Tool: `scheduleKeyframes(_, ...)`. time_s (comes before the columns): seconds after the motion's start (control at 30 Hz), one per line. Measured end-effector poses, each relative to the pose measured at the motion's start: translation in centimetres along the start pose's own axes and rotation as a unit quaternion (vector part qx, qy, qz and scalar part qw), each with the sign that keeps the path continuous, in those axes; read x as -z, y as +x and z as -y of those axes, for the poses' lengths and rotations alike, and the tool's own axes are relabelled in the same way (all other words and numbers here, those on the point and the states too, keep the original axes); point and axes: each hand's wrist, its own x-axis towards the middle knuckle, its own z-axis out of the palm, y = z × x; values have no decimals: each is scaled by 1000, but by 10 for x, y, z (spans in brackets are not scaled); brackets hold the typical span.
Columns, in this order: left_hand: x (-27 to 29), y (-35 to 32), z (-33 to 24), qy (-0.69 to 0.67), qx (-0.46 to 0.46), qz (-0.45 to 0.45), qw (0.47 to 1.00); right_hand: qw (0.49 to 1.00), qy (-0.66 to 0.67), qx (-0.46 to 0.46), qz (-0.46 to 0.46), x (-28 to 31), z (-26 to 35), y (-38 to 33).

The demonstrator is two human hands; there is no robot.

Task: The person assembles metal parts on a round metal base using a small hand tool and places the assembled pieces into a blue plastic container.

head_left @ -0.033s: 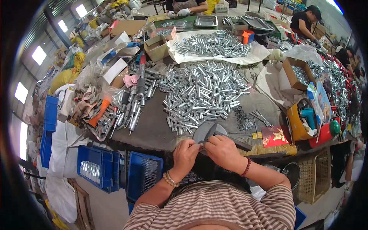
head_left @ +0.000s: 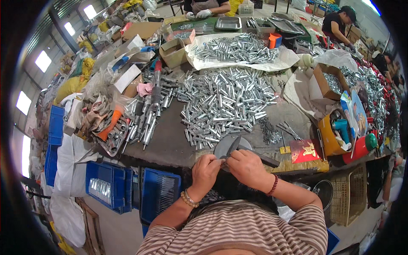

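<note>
My left hand and my right hand meet at the table's front edge, fingertips pinched close together. Whatever lies between them is small, dark and mostly covered by the fingers. Just beyond the fingertips is a round grey disc, with a dark, pointed, blade-like piece over it. A dark flat bar sticks out to the right from behind my right hand. Past the disc spreads a large pile of short shiny metal tubes, which neither hand touches.
Small dark metal parts and a red printed packet lie to the right, near a yellow bucket. Long metal tools lie left. Blue bins hang below the front edge. Co-workers are across the table.
</note>
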Motion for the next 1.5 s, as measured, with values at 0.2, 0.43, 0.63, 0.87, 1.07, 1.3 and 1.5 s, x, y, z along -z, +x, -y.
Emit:
scheduleKeyframes(0.2, -10, -7, 14, 15, 2, 9, 1000, 1000, -1, -12, -3, -1, 0, 0)
scheduleKeyframes(0.43, -3, 11, 9, 5, 7, 11, 1000, 997, 30, -55, -44, -6, -11, 3)
scheduleKeyframes(0.63, -5, 7, 7, -1, 7, -6, 1000, 998, 27, -49, -34, -7, -5, 2)
scheduleKeyframes(0.87, -4, 4, 7, -13, 0, -7, 1000, 996, 68, -63, -14, -8, -8, 2)
scheduleKeyframes(1.07, -2, 6, 7, -30, 10, -1, 1000, 1000, 12, -27, 5, 1, -3, 10)
scheduleKeyframes(1.3, -8, 4, 10, -18, 5, -15, 1000, 994, -97, 28, 32, 0, 4, 11)
scheduleKeyframes(1.5, -8, 3, 10, -10, 8, -10, 1000, 995, -94, 20, -9, -14, -2, -2)
